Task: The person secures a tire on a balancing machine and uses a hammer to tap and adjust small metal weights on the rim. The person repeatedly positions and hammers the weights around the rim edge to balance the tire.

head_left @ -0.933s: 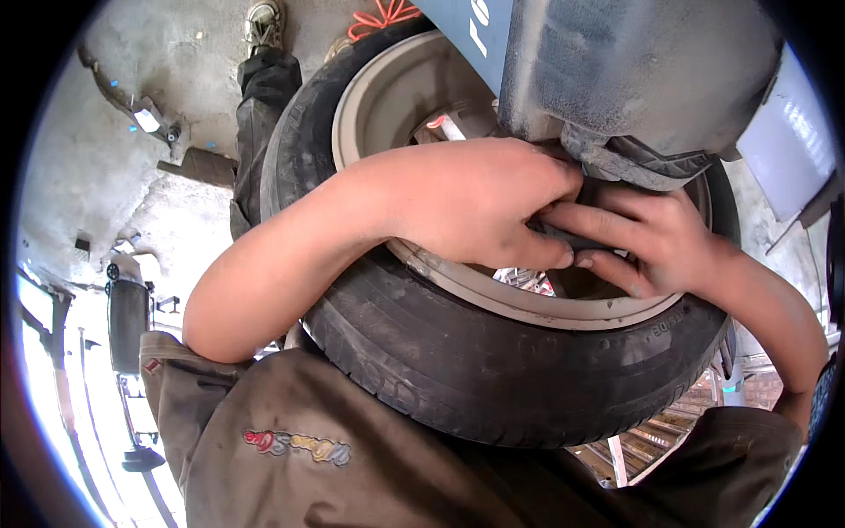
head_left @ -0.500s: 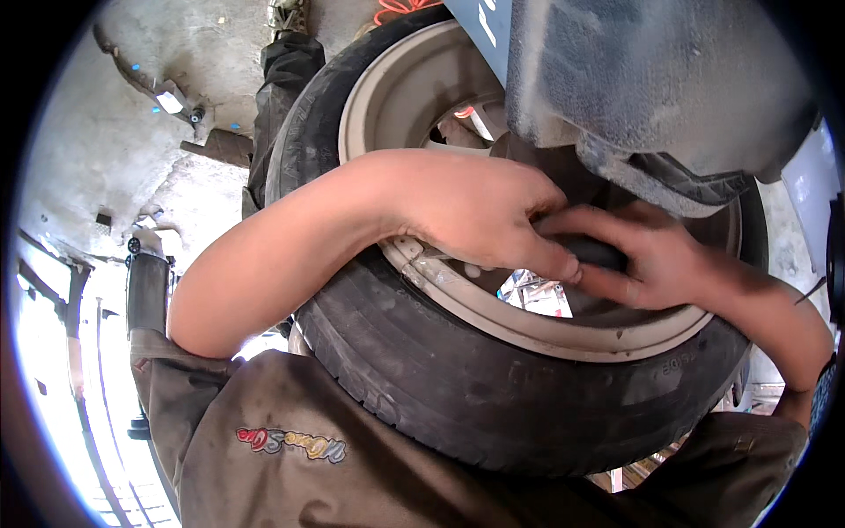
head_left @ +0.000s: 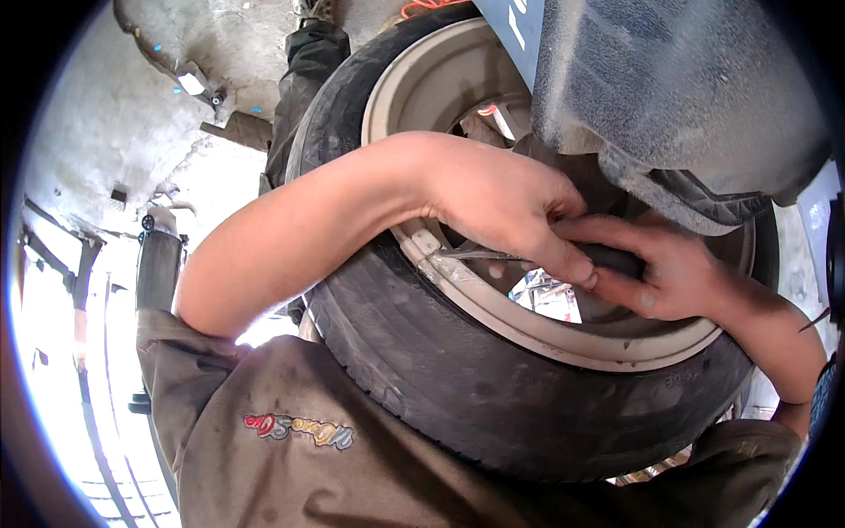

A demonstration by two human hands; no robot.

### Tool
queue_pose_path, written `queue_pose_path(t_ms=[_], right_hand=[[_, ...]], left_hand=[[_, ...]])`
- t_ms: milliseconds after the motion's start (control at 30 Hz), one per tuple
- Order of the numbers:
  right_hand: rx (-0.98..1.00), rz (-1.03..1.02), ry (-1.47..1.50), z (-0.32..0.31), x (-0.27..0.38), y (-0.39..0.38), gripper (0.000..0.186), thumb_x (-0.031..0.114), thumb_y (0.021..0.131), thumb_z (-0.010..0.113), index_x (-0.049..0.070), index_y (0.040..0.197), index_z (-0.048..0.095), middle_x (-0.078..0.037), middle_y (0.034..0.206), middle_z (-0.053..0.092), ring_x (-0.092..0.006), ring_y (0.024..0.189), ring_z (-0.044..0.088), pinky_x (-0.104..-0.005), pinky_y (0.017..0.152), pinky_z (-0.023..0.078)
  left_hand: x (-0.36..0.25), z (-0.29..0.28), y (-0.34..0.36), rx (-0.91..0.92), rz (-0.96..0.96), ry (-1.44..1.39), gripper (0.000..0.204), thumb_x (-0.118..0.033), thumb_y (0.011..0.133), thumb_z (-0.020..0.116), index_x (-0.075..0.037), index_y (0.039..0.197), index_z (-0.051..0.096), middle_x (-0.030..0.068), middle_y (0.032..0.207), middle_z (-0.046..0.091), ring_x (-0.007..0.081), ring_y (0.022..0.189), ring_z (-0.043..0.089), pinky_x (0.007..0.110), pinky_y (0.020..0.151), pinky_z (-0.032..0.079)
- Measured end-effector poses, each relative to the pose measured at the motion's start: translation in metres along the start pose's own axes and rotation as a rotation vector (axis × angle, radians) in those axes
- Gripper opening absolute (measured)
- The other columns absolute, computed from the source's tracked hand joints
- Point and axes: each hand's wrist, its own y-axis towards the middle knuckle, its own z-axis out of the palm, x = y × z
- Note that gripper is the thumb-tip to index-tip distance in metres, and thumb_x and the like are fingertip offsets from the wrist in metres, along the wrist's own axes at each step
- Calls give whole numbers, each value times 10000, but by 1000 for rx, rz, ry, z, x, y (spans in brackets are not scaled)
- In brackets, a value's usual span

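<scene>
A wheel with a black tire (head_left: 528, 414) and a beige rim (head_left: 563, 348) stands against my front. Over its rim, both my hands meet around a tool with a dark handle (head_left: 613, 260) and a thin metal blade (head_left: 480, 255), which looks like a screwdriver. My right hand (head_left: 673, 273) is closed round the handle. My left hand (head_left: 510, 202) is closed at the handle's front end, its thumb beside my right fingers; the fingers underneath are hidden. The blade's end lies by a small pale piece (head_left: 426, 243) on the rim's inner edge.
A dusty dark plastic panel (head_left: 669, 88) hangs close above the wheel, with a blue-grey panel (head_left: 515, 35) at its left. Beyond the tire is another person's dark trouser leg (head_left: 308, 79). An orange cord (head_left: 427, 7) lies on the concrete floor (head_left: 238, 44).
The view has shifted slightly, so the wheel and my arms appear a little farther right. The thin blade now shows along the rim. Both hands keep their grip.
</scene>
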Motion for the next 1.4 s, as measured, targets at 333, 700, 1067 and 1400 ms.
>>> queue_pose_path(t_ms=[333,700,1067,1400], right_hand=[[-78,-183,-417,-17,27,-16,629,145,792,803,118,1407,677,-120,871,674,-316,741,694,-407,705,574],[-46,-8,-421,-5,54,-12,579,123,821,811,87,1381,670,-132,777,657,-280,629,690,-387,557,538],[66,162,217,-3,22,6,411,257,976,765,107,1352,693,-142,1070,775,-244,987,762,-324,885,588],[225,254,494,-11,7,13,417,278,1042,710,30,1374,662,-109,1214,742,-153,1167,674,-296,1029,527]], left_hand=[[3,10,-7,-104,315,-7,413,-363,920,803,25,968,672,118,794,662,221,769,628,367,710,488],[-1,6,-17,-91,340,166,355,-319,980,727,31,1003,677,194,851,696,344,819,674,427,733,503],[-2,-6,-10,80,110,96,482,-415,1018,653,42,1140,747,124,925,753,224,878,681,364,798,510],[7,-5,-3,158,28,-284,385,-362,1081,606,5,986,672,-37,810,595,74,778,535,261,699,403]])
